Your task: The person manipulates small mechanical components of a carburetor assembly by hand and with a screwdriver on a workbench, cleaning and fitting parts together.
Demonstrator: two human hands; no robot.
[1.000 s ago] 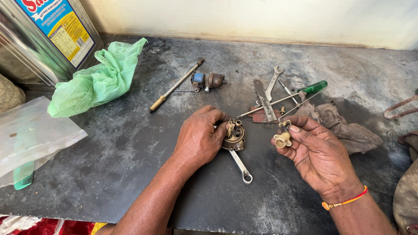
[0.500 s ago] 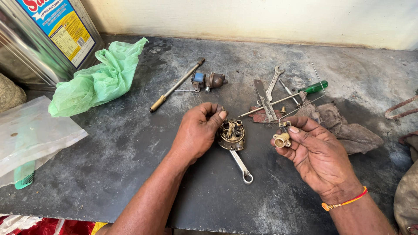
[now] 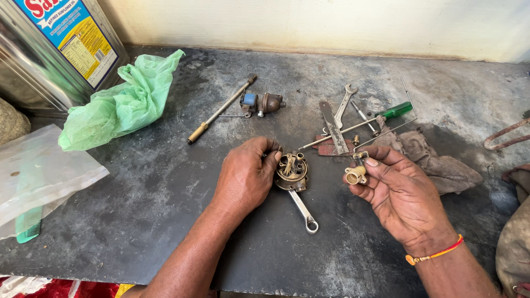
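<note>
tools (image 3: 353,124) crowd behind, bare bench (image 3: 138,193) left

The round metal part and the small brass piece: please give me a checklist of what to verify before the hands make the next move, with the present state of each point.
1. Left hand has a grip on the round metal part: ok, fingers wrap its left side.
2. Right hand holds the small brass piece: ok, pinched at the fingertips.
3. The two parts are apart: ok, a clear gap shows between them.
4. Space under the round part is free: not ok, a ring spanner lies beneath it.
5. Screwdriver with green handle is near: ok, it lies just beyond the right hand.
6. Inner openings of the round part are clean: cannot tell, too small.
</note>
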